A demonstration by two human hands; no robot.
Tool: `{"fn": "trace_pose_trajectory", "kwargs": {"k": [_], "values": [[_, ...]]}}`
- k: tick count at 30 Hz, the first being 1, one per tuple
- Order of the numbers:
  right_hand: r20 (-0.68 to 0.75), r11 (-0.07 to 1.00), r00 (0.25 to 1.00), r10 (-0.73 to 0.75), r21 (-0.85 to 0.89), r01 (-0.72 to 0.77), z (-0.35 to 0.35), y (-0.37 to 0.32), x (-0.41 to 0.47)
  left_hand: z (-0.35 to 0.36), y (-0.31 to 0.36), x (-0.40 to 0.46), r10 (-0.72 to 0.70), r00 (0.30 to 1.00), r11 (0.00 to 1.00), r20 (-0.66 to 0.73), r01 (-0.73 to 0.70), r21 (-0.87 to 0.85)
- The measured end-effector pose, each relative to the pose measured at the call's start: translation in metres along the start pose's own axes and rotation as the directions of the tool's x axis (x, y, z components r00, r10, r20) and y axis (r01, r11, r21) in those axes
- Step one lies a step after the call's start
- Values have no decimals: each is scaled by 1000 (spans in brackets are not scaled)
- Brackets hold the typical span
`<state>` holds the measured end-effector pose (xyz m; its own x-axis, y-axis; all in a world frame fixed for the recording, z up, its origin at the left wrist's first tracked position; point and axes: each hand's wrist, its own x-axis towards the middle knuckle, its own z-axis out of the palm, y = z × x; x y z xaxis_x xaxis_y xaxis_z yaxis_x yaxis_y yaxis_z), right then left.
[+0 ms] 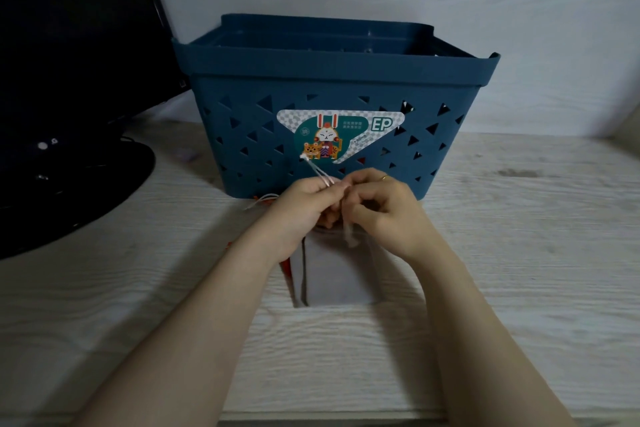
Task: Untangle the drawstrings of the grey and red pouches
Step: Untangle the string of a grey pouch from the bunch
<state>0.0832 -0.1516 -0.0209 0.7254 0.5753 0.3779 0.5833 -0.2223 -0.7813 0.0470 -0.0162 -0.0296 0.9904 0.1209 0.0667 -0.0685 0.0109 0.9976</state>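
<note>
Left hand [299, 206] curled, thumb and forefinger pinching a pale drawstring [317, 173] near its free end; string running up and to the left from the pinch, ending in a small knot [303, 157] seen against the basket sticker. Right hand [379, 210] curled too, fingertips meeting the left hand's at the same string; ring [384, 178] on one finger. Second pale strand [349, 232] hanging down between the two hands onto the pouch below.

Grey pouch [337, 274] flat on the tabletop [519, 236], directly under and just nearer than the hands, mouth end hidden by them. Red pouch [286, 269] mostly covered: only a thin red edge visible along the grey pouch's left side, under the left wrist. Another loop of white string [261, 201] on the tabletop left of the left hand, beside the basket foot.

Blue plastic basket [332, 87] with triangular cut-outs upright just behind the hands, sticker [341, 133] on its near wall. Black monitor [69, 45] and stand at far left.
</note>
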Motion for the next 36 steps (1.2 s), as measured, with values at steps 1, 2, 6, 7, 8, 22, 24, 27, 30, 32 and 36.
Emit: {"fn": "trace_pose_trajectory", "kwargs": {"k": [1,2,6,7,8,22,24,27,30,32,36], "values": [[0,1000,1000,4,4,-4,0,0,0,-1,2,0,-13,1000,999,-6,12,-42],[-18,999,1000,14,37,-13,1,0,0,-1,3,0,-26,1000,997,-12,25,-78],[-151,987,983,102,142,-81,1,-3,2,-2,7,-2,-49,998,986,39,54,-158],[-156,984,981,112,153,-88,1,-3,2,-2,7,-2,-52,997,984,48,59,-169],[-145,983,983,114,158,-90,1,-2,2,-2,7,-2,-54,998,983,42,61,-172],[-205,972,951,230,86,-217,0,1,3,1,12,-6,156,976,976,-154,-128,177],[-194,967,949,248,103,-231,0,-1,2,-1,7,-4,317,936,860,-151,-217,461],[-104,962,957,271,69,-265,4,-4,1,-3,-2,-1,517,850,610,-98,-286,739],[-40,947,954,296,146,-287,7,-6,2,-4,-3,-1,603,791,578,-107,-340,742],[-17,919,955,296,277,-280,7,-7,2,-4,-2,0,644,755,605,-124,-404,686],[-21,830,950,313,492,-263,3,-10,1,0,1,-2,671,737,630,-84,-507,588]]}}
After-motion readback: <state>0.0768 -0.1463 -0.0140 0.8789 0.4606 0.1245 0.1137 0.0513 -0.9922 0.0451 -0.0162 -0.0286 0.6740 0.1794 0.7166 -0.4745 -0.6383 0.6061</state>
